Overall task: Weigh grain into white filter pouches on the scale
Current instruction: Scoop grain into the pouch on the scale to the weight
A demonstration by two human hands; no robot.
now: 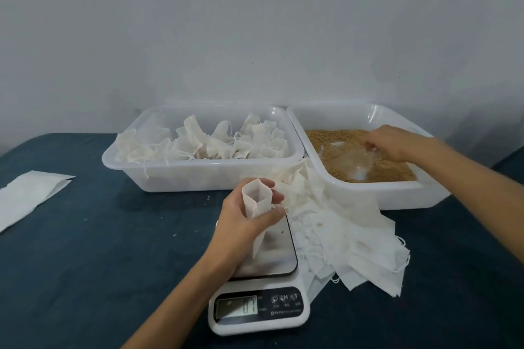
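White paper filter pouch (256,198) sits gripped open in our left hand (243,224) above the steel-topped digital scale (269,258); our right hand (394,142) curls around a clear scoop (354,160) in the tray of brown grain (340,147). Overfilling could spill grain across the table (113,263).

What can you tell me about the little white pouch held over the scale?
The pouch is a small bag of thin, white, paper-like filter material, creased down its sides. Its mouth is spread open and faces up toward the camera, and it looks empty inside. The lower end tapers to a flat point hanging just above the steel platform of the scale; whether it touches is unclear. The left hand grips it, thumb and fingers curled round its upper part.
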